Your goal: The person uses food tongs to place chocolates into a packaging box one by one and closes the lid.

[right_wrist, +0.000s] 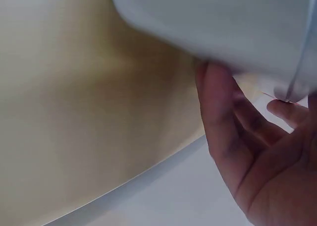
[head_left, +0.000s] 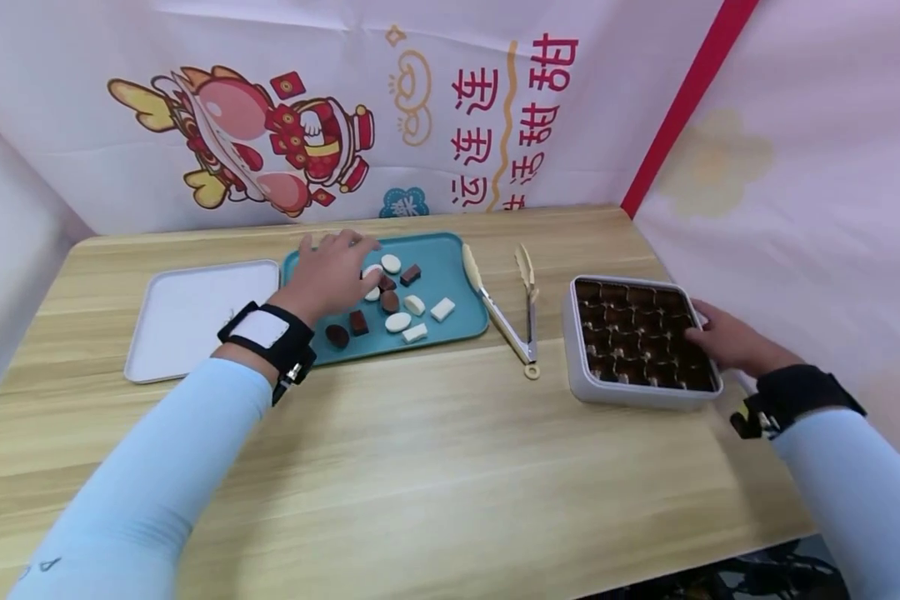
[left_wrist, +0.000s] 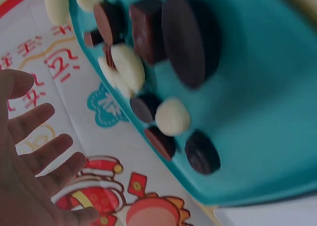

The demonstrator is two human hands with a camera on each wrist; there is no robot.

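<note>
Backdrop: white printed cloth (head_left: 607,108) with a red band, cartoon figure and red lettering. Surface: wooden table (head_left: 420,458).

Item: teal tray (head_left: 442,257), near the back edge, bearing loose brown chocolates (head_left: 391,302) and white chocolates (head_left: 398,322), ovals and blocks mixed.

Item: white tray (head_left: 195,321), just beside the teal one, on its left.

Item: tongs (head_left: 504,326), pale-tipped, lying spread between the teal tray and the box.

Item: white box (head_left: 630,396), at the table's right, fitted with a dark brown insert (head_left: 637,333) divided into small cells.

Left hand (head_left: 326,279): above the teal tray's left part, fingers spread and loose, grasping nothing; contact with the chocolates cannot be told.

Right hand (head_left: 735,342): grasping the box by its right wall, a digit over the rim.

Sleeves (head_left: 157,467): light blue, with black straps (head_left: 802,396) at both wrists.
</note>
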